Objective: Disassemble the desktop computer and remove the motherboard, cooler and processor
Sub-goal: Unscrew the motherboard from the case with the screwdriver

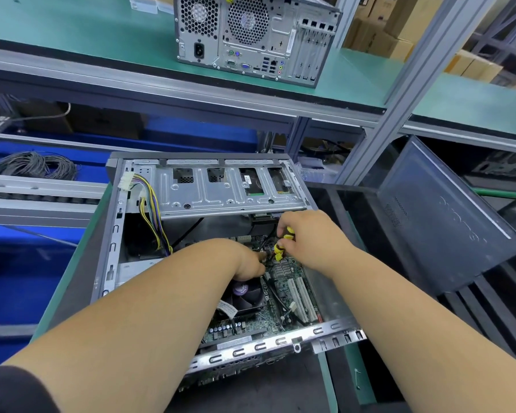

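- Down on the green workbench point(61, 296), the open computer case point(113, 234) is lying on its side in front of me, with both my arms reaching into it.
- I'm wrapping my right hand point(313, 239) around a yellow-and-black screwdriver point(283, 241), fingers curled on the handle, tip pointing down toward the motherboard point(283, 296) near the middle of the case.
- I'm resting my left hand point(248, 260) just beside the screwdriver tip, right above the cooler fan point(246, 295). Its fingers are tucked under and mostly hidden, so I honestly can't tell if it's pinching anything or just lying there.
- Motherboard is sitting on the floor of the case (green board, white slots point(303, 299) at the right side), and the cooler is sitting on top of it, partly under my left wrist. The processor isn't showing anywhere.
- A bundle of yellow, purple and black power cables point(154, 213) is hanging down the left side of the case, with a white connector point(127, 181) at the top end.
- The metal drive cage point(230, 189) is spanning the far end of the case.
- A dark side panel point(438, 216) is leaning off to the right of the case.
- Up on the shelf behind, a second tower point(251, 37) is standing with its back ports facing me.
- A coil of grey wire point(33, 165) is lying off to the left.
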